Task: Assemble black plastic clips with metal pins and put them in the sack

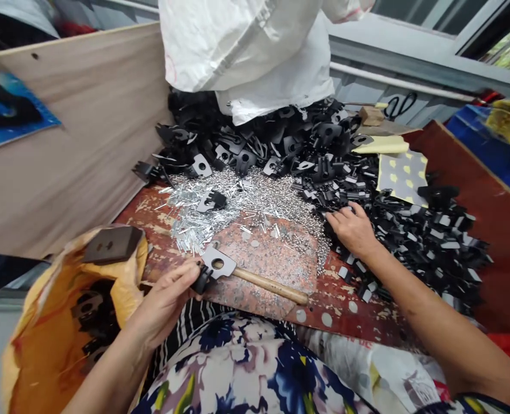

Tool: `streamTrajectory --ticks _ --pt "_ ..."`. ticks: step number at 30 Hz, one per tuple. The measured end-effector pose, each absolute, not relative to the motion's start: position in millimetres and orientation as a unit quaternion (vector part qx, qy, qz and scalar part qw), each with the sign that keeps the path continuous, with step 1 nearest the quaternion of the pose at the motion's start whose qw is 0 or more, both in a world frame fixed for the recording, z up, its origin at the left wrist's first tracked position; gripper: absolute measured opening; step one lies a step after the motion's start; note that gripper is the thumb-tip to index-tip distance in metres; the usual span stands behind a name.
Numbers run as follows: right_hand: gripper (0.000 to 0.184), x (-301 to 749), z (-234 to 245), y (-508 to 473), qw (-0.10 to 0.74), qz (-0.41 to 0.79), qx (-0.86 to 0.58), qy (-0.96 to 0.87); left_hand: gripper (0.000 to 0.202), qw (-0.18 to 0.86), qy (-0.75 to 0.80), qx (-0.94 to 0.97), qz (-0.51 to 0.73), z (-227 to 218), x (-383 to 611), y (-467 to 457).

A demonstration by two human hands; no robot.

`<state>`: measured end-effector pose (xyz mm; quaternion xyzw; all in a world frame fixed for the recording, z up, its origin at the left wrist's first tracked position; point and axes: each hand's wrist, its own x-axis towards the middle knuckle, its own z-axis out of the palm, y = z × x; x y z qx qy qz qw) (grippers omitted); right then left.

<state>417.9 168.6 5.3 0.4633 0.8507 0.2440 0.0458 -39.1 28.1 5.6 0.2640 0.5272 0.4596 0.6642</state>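
Left hand [168,302] pinches a metal clip [217,263] at the table's [345,307] near edge, beside a wooden handle [272,286]. Right hand [353,230], fingers loosely spread, rests on the black clips [427,236] toward the right edge.

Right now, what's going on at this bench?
A seated person works with bare hands. The left hand pinches a black clip with a grey plate beside a wooden-handled tool on the stone slab. The right hand rests on the pile of black parts; a grip isn't visible. Silver pins lie between.
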Motion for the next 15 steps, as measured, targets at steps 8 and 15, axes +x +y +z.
streamTrajectory --ticks 8,15 --pt "0.018 334 18 137 -0.367 0.042 0.591 0.717 0.025 0.653 0.512 0.332 0.450 -1 -20 21" --pt "0.025 194 6 68 -0.437 -0.187 0.431 0.767 0.022 0.681 0.458 0.330 0.466 6 19 30"
